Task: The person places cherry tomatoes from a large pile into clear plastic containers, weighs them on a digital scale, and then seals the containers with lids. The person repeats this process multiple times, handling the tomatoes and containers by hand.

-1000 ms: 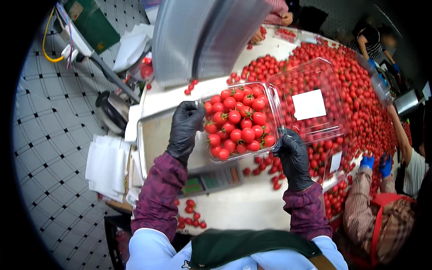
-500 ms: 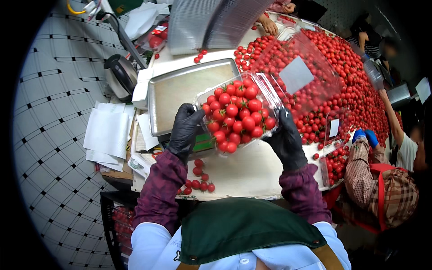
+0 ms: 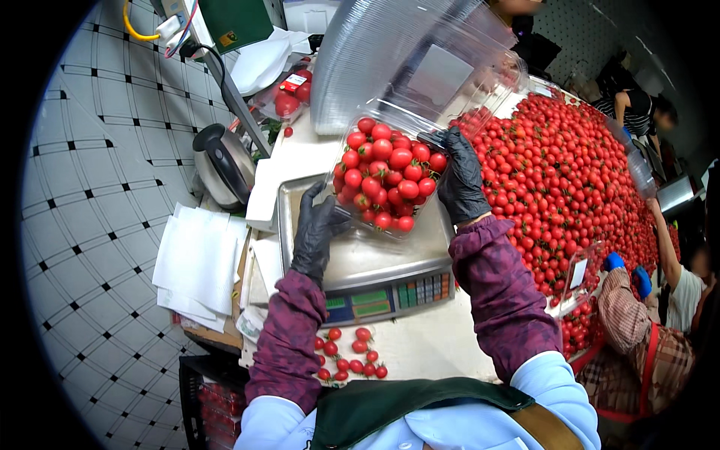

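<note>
Both my hands wear black gloves and hold an open clear plastic clamshell box (image 3: pixel 391 237) above the steel weighing scale (image 3: pixel 360 262). Cherry tomatoes (image 3: pixel 390 171) with green stems fill its base. My left hand (image 3: pixel 319 229) is closed on the box's left edge, fingers partly curled. At the far right corner, by the hinge, my right hand (image 3: pixel 463 178) grips the rim. The raised lid (image 3: pixel 441 73), carrying a pale square label, leans away from me. Keys and green displays line the scale's front.
A large heap of cherry tomatoes (image 3: pixel 555 187) spreads over the table's right side. Nested clear boxes (image 3: pixel 349 67) stand behind the scale. Loose tomatoes (image 3: pixel 352 358) lie near the front edge. A kettle (image 3: pixel 225 166) and paper sheets (image 3: pixel 195 259) are left. A co-worker's blue-gloved hands (image 3: pixel 628 271) are right.
The filled box has moved from the scale's right side to over its platform, both hands with it. Its lid has swung from the right to the far side. My view has shifted.
</note>
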`<state>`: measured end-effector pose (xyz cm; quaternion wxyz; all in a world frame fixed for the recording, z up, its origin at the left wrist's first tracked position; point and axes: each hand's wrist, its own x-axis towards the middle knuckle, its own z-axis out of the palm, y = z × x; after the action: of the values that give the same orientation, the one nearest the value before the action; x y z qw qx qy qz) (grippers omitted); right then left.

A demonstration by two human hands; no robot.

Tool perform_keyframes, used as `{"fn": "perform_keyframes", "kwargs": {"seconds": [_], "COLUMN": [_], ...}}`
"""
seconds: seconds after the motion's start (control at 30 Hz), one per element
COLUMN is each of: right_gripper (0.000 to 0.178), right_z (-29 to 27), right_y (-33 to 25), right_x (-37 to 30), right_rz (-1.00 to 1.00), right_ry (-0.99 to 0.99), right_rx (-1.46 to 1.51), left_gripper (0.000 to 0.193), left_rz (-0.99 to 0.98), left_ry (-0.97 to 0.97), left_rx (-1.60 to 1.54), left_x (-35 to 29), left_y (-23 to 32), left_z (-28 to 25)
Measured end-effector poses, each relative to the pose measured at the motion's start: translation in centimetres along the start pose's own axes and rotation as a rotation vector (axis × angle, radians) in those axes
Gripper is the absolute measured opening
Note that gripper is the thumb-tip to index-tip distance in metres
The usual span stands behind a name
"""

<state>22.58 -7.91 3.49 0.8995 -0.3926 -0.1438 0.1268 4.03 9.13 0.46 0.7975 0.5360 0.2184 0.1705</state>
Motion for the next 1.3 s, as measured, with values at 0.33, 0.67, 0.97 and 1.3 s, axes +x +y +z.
{"fn": "perform_keyframes", "kwargs": {"seconds": [0.33, 0.67, 0.97, 1.3], "right_gripper": [0.028, 0.021, 0.023, 0.021], "right_z": [2.2, 4.9, 8.0, 8.8], "right_y": [1.6, 2.4, 0.1, -3.4], "right_x": [4.0, 2.7, -0.3, -3.6], "right_rz": [-0.085, -0.301, -0.945, -1.042], "right_ry": [-0.174, -0.360, -0.692, -0.864], "right_rx": [-0.124, -0.222, -0.861, -0.924], "left_gripper": [0.045, 0.043, 0.045, 0.045], "left_rz": [0.120, 0.466, 0.662, 0.437], "left_ry": [0.089, 0.138, 0.211, 0.191], "left_rx": [-0.310, 0.711, 1.111, 0.956], "left_x": [4.6, 5.3, 0.1, -10.5], "left_y": [-2.7, -4.0, -6.0, -7.8], "left_z": [-0.2, -2.9, -5.1, -7.1]}}
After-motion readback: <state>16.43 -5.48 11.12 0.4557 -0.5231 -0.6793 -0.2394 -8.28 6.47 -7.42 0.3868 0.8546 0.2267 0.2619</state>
